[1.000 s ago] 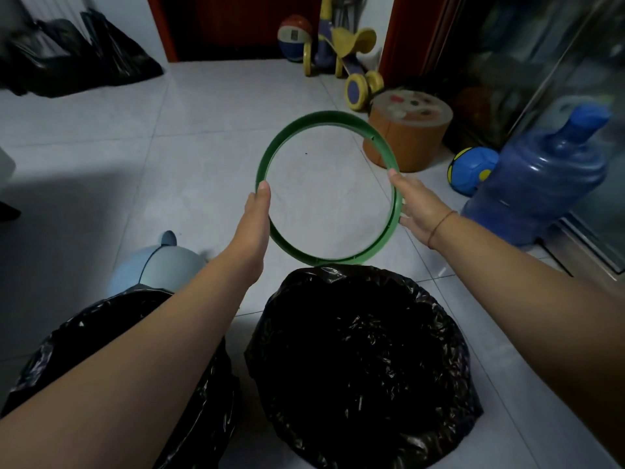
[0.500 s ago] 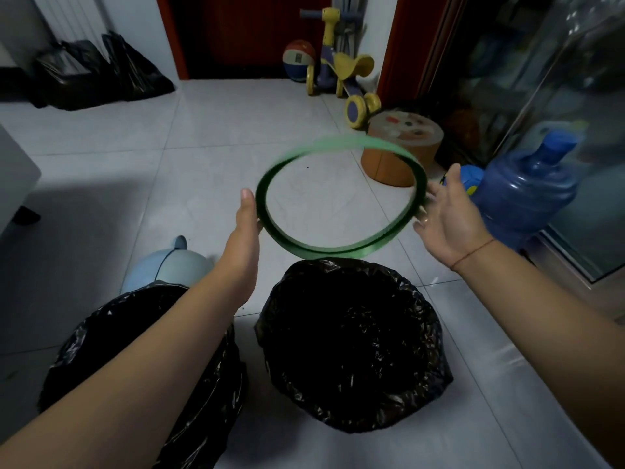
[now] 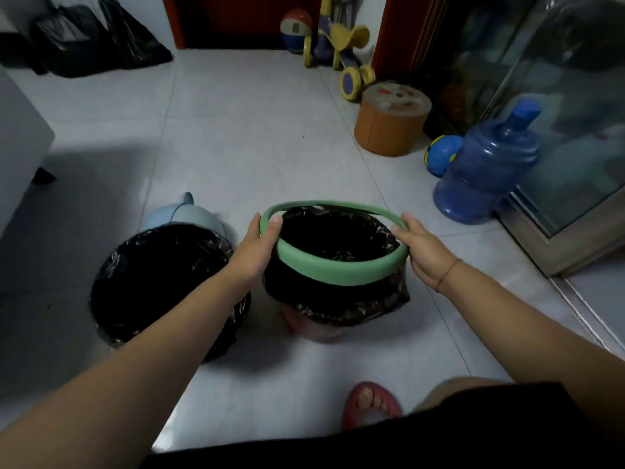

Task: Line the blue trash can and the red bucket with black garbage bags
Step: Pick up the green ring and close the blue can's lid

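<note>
Head view looking down at a tiled floor (image 3: 236,137), going left to right

Sitting far left at the back: a heap of black bags (image 3: 98,42) by the wall

Standing near the left: the blue trash can (image 3: 184,216), with only a bit of its pale blue side and lid peeking out behind. Wearing a black garbage bag (image 3: 152,282) already, folded out over its top and hanging down the sides

Reaching across in front of that can: the left hand (image 3: 257,247). Curling its fingers (image 3: 274,221) round the left side of a green ring (image 3: 341,270), thumb on the outside, gripping it snugly

Sitting just beside the blue can, to its right: the red bucket (image 3: 318,328), showing only a little reddish wall low down. Holding a second black bag (image 3: 338,238) inside, with the edge spilling over the rim. Resting around the bucket's top, over that bag: the green ring, tilted a bit with the far side thinner and higher

Holding the ring's right side: the right hand (image 3: 424,252), fingers bent round it in a closed grip, with a thin band on the wrist

Poking in at the bottom: a foot in a red sandal (image 3: 370,402)

Standing farther right: an orange stool (image 3: 390,125), a blue and yellow ball (image 3: 441,154) and a big blue water jug (image 3: 487,167), well apart from the bucket
</note>
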